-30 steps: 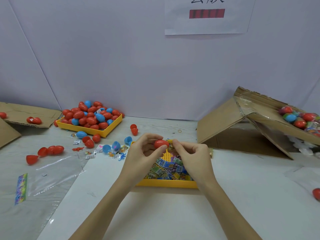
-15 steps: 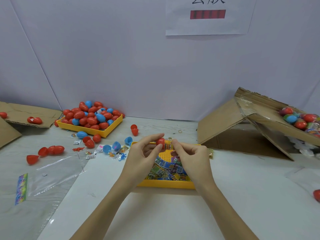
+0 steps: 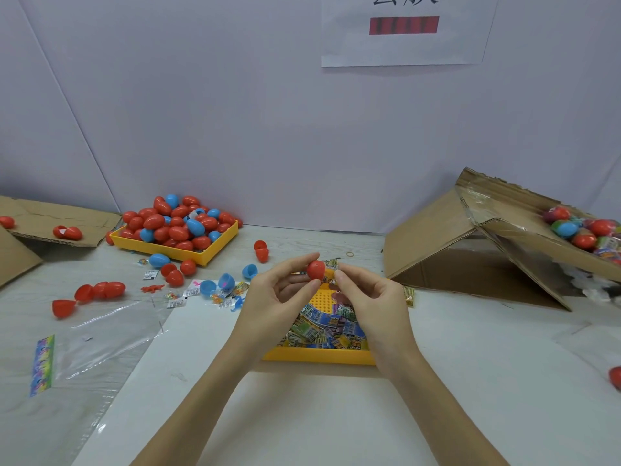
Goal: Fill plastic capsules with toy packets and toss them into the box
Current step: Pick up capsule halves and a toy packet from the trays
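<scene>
At frame centre, my left hand [image 3: 279, 297] is pinching the red capsule [image 3: 315, 270] while my right hand [image 3: 373, 297] is pinching a packet [image 3: 331, 275] touching its right side.

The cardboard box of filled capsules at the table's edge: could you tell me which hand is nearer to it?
Right. The right hand is on the cardboard box's side; the left hand, pinching the red capsule, is farther away.
</scene>
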{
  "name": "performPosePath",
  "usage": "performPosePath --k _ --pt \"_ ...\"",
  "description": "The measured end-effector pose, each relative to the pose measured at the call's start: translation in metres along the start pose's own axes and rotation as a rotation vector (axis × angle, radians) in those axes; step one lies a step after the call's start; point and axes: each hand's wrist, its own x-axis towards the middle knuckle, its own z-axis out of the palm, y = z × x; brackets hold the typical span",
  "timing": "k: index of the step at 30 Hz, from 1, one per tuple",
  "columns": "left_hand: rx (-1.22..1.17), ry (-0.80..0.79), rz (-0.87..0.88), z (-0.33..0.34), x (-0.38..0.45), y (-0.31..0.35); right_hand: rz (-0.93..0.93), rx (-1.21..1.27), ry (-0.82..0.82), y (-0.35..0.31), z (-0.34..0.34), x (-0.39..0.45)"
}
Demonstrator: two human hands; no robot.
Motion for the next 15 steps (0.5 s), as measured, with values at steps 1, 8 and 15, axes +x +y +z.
performPosePath --k 1,8,15 --pt "0.014 -0.004 0.007 -0.0002 -0.0001 0.0002 0.010 0.017 -0.001 -0.0005 -0.0004 0.0003" --pt "0.059 0.032 0.005 0.0002 -0.0002 -0.0011 0.003 0.027 -0.054 -0.0016 0.0016 -0.0006" --pt "0.052 0.039 -0.024 0.0018 0.0009 -0.0023 -0.040 0.000 -0.027 -0.0016 0.0051 -0.0032"
